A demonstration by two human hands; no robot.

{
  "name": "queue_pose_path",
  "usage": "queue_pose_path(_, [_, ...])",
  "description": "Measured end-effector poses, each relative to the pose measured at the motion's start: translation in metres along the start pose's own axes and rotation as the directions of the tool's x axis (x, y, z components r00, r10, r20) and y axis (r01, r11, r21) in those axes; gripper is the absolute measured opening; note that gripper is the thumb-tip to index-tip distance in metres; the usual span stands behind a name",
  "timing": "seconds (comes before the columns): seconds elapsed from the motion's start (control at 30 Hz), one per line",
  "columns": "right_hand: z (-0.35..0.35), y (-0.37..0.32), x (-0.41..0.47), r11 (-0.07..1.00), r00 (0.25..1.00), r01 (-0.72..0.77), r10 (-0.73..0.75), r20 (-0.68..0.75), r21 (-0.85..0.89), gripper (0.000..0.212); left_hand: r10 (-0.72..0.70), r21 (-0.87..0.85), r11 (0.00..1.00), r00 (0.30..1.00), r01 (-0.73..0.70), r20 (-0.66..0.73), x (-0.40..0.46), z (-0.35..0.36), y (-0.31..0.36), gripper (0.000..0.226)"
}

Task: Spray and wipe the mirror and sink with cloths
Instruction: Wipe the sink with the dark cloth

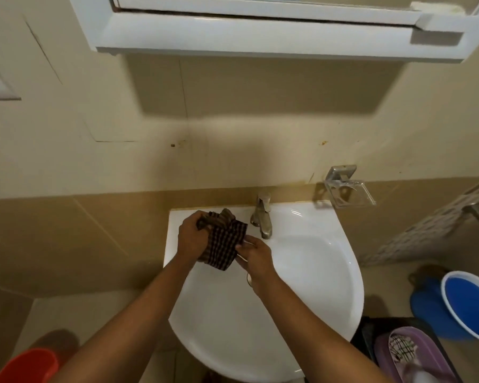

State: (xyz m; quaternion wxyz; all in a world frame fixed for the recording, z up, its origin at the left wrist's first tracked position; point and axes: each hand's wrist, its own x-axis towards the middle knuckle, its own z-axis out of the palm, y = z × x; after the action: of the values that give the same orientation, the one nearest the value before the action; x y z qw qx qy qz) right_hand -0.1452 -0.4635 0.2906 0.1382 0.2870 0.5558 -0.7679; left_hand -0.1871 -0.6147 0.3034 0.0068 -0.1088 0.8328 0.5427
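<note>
A dark checked cloth (pixel 224 240) hangs between both hands over the left rear part of the white sink (pixel 310 272). My left hand (pixel 190 236) grips the cloth's bunched upper left part. My right hand (pixel 253 255) pinches its right edge. A metal tap (pixel 262 215) stands just right of the cloth at the sink's back. The white-framed mirror cabinet (pixel 260 29) hangs on the wall above; only its bottom edge shows. No spray bottle shows clearly.
A clear soap dish (pixel 349 193) is fixed to the wall right of the tap. On the floor lie a blue basin (pixel 470 308) at right, a purple tub (pixel 415 357) with a light checked cloth, and a red bucket (pixel 25 366) at lower left.
</note>
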Motion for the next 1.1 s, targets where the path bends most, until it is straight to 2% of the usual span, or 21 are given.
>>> queue_pose_path(0.1, [0.0, -0.005, 0.01, 0.998, 0.998, -0.011, 0.014, -0.054, 0.064, 0.037, 0.05, 0.071, 0.996, 0.999, -0.049, 0.0, 0.026, 0.012, 0.001, 0.028])
queue_pose_path(0.2, [-0.012, -0.006, 0.012, 1.0, 0.996, 0.012, -0.011, -0.085, 0.015, 0.027, 0.08, 0.19, 0.978, 0.996, -0.084, 0.03, 0.042, 0.021, -0.004, 0.027])
queue_pose_path(0.27, [-0.029, -0.007, 0.013, 0.985, 0.987, 0.089, -0.107, -0.118, -0.148, 0.026, 0.137, 0.314, 0.94, 0.99, -0.137, 0.022, 0.044, 0.022, -0.009, 0.024])
queue_pose_path(0.33, [-0.05, -0.014, 0.016, 0.898, 0.951, 0.215, -0.282, -0.126, -0.384, 0.029, 0.299, 0.446, 0.858, 0.954, -0.255, -0.029, 0.038, 0.022, -0.013, 0.027])
queue_pose_path(0.4, [-0.073, -0.026, 0.021, 0.729, 0.901, 0.299, -0.428, -0.069, -0.616, 0.021, 0.458, 0.524, 0.753, 0.889, -0.398, 0.017, 0.025, 0.023, -0.016, 0.034])
queue_pose_path(0.47, [-0.092, -0.038, 0.027, 0.508, 0.858, 0.324, -0.513, 0.021, -0.798, 0.019, 0.513, 0.574, 0.629, 0.835, -0.524, 0.2, 0.01, 0.03, -0.026, 0.045])
queue_pose_path(0.53, [-0.108, -0.047, 0.035, 0.264, 0.826, 0.346, -0.541, 0.159, -0.9, 0.026, 0.424, 0.663, 0.519, 0.836, -0.54, 0.349, 0.0, 0.038, -0.04, 0.064])
queue_pose_path(0.6, [-0.119, -0.054, 0.042, 0.032, 0.802, 0.357, -0.524, 0.288, -0.934, 0.03, 0.295, 0.726, 0.482, 0.871, -0.49, 0.392, -0.001, 0.044, -0.052, 0.078])
queue_pose_path(0.67, [-0.132, -0.06, 0.048, -0.137, 0.781, 0.366, -0.493, 0.384, -0.921, 0.03, 0.252, 0.753, 0.479, 0.893, -0.451, 0.373, 0.001, 0.053, -0.055, 0.089])
queue_pose_path(0.73, [-0.144, -0.065, 0.054, -0.236, 0.778, 0.371, -0.45, 0.439, -0.898, 0.031, 0.245, 0.775, 0.452, 0.897, -0.442, 0.369, 0.001, 0.065, -0.048, 0.097])
queue_pose_path(0.83, [-0.152, -0.067, 0.06, -0.268, 0.78, 0.396, -0.407, 0.476, -0.878, 0.035, 0.275, 0.777, 0.4, 0.872, -0.486, 0.404, 0.001, 0.086, -0.04, 0.102])
queue_pose_path(0.9, [-0.156, -0.067, 0.063, -0.278, 0.771, 0.411, -0.403, 0.494, -0.868, 0.034, 0.277, 0.768, 0.406, 0.867, -0.496, 0.413, 0.004, 0.097, -0.036, 0.104])
queue_pose_path(1.1, [-0.171, -0.065, 0.071, -0.291, 0.702, 0.463, -0.457, 0.547, -0.837, 0.036, 0.269, 0.788, 0.346, 0.858, -0.51, 0.437, 0.019, 0.095, -0.038, 0.101])
